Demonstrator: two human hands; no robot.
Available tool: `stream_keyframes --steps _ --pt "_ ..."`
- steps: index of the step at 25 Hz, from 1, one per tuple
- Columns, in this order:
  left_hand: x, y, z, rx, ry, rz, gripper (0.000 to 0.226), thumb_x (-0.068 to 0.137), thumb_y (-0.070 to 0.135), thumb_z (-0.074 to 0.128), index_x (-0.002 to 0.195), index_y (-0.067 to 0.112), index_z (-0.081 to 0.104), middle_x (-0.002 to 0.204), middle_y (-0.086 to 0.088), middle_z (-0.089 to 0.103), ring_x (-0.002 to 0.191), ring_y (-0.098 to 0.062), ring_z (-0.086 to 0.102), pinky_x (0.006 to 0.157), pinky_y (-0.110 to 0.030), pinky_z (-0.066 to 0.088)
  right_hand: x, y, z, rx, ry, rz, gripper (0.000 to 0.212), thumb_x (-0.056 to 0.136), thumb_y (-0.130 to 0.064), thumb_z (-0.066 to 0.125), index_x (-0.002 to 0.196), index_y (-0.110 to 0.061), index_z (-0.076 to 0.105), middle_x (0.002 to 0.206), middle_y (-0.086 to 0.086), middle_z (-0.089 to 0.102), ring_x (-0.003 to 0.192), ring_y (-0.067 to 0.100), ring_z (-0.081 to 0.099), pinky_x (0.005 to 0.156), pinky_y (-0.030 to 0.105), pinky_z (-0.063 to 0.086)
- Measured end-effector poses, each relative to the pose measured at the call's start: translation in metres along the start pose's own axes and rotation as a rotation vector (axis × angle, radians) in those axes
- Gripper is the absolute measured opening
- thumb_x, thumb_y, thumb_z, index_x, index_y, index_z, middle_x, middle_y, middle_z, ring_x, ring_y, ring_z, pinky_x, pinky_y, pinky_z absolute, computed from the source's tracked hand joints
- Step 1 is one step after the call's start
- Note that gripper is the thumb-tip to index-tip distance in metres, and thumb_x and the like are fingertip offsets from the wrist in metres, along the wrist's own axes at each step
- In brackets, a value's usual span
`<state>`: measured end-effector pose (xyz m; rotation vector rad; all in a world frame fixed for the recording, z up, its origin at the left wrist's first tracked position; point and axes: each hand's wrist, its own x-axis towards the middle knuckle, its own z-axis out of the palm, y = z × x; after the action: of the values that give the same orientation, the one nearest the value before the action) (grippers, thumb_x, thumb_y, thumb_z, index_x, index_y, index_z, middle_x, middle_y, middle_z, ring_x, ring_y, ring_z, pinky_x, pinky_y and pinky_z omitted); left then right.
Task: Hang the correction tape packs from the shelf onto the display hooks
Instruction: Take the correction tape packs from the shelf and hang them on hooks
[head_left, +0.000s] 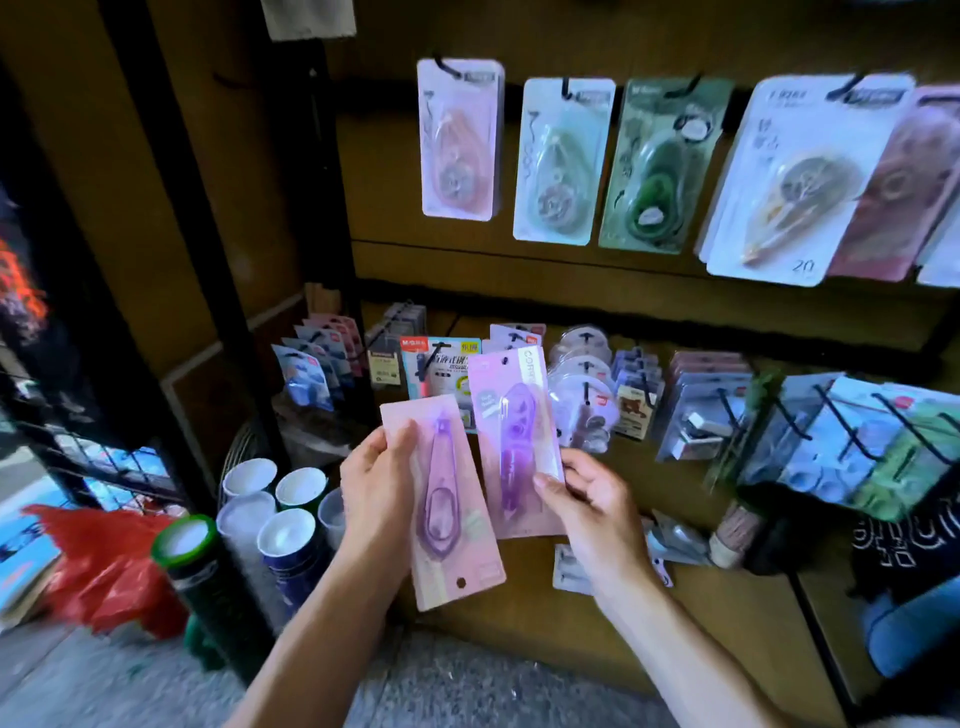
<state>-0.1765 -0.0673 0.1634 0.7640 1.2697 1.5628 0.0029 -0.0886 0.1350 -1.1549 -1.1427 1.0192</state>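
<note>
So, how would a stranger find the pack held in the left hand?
Look below the upper row of hanging packs, where two hands hold pink packs. The left hand holds the pack with its hang hole at the bottom, unlike the pack beside it.

Two correction tape packs, one lower (457, 519) and one upper (517, 441): matt pink card backing under glossy clear plastic blisters enclosing translucent purple plastic dispensers. Display hooks (841, 421): thin black metal wire. Shelf board (727, 613): smooth brown wood-look surface; red bag (104, 561): crinkled glossy plastic film.
</note>
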Motion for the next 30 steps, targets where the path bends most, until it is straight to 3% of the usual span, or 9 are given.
stream_keyframes --steps 2,9,12,17,22,26,30 --pt "-0.009 0.026 0.010 -0.023 -0.043 0.025 0.025 0.090 0.032 0.059 0.082 0.009 0.068 0.094 -0.027 0.070 0.090 -0.047 0.067 0.084 -0.062 0.052 -0.003 -0.032 -0.002 0.039 -0.031 -0.030 0.020 0.093 -0.001 0.060 0.108 -0.012 0.066 0.094 0.003 0.077 0.084 0.013 0.072 0.073 0.024 0.057" --pt "-0.001 0.067 0.026 -0.270 0.023 -0.004 0.021 0.097 0.023 0.053 0.089 0.013 0.068 0.079 -0.008 0.074 0.065 -0.018 0.071 0.067 -0.034 0.058 0.023 -0.110 0.005 0.057 -0.103 -0.152 0.020 0.093 0.004 0.056 0.100 -0.013 0.064 0.086 0.002 0.078 0.077 0.014 0.071 0.073 0.027 0.056" --pt "0.013 0.076 0.019 -0.367 0.103 0.016 0.020 0.095 0.026 0.055 0.098 0.013 0.071 0.093 -0.008 0.075 0.080 -0.021 0.071 0.075 -0.036 0.056 0.045 -0.135 0.025 0.047 -0.119 -0.210 0.020 0.093 0.004 0.056 0.098 -0.014 0.064 0.087 0.003 0.077 0.077 0.015 0.070 0.071 0.029 0.056" --pt "0.029 0.071 -0.007 -0.536 0.206 -0.074 0.031 0.095 0.026 0.053 0.117 0.007 0.064 0.117 -0.017 0.067 0.092 -0.027 0.063 0.073 -0.034 0.049 0.074 -0.173 0.083 0.020 -0.204 -0.254 0.022 0.091 0.004 0.057 0.093 -0.016 0.064 0.080 0.000 0.076 0.072 0.011 0.067 0.065 0.020 0.054" --pt "0.042 0.075 -0.018 -0.576 0.239 -0.056 0.031 0.096 0.026 0.052 0.117 0.005 0.063 0.121 -0.022 0.064 0.100 -0.032 0.061 0.092 -0.045 0.047 0.095 -0.192 0.155 -0.077 -0.224 -0.257 0.016 0.090 0.001 0.056 0.094 -0.013 0.062 0.082 0.001 0.073 0.073 0.016 0.068 0.066 0.024 0.052" --pt "0.047 0.073 -0.018 -0.588 0.218 -0.079 0.032 0.095 0.026 0.053 0.117 0.005 0.063 0.116 -0.020 0.066 0.099 -0.032 0.063 0.086 -0.042 0.049 0.114 -0.198 0.184 -0.084 -0.096 -0.203 0.013 0.088 -0.004 0.057 0.098 -0.009 0.063 0.095 0.010 0.074 0.079 0.021 0.067 0.063 0.027 0.048" --pt "0.050 0.073 -0.018 -0.613 0.219 -0.078 0.033 0.094 0.025 0.055 0.119 0.005 0.063 0.115 -0.021 0.067 0.109 -0.037 0.063 0.096 -0.048 0.048 0.124 -0.189 0.193 -0.071 -0.095 -0.143 0.011 0.090 -0.007 0.055 0.098 -0.010 0.063 0.096 0.009 0.074 0.074 0.018 0.061 0.057 0.029 0.049"
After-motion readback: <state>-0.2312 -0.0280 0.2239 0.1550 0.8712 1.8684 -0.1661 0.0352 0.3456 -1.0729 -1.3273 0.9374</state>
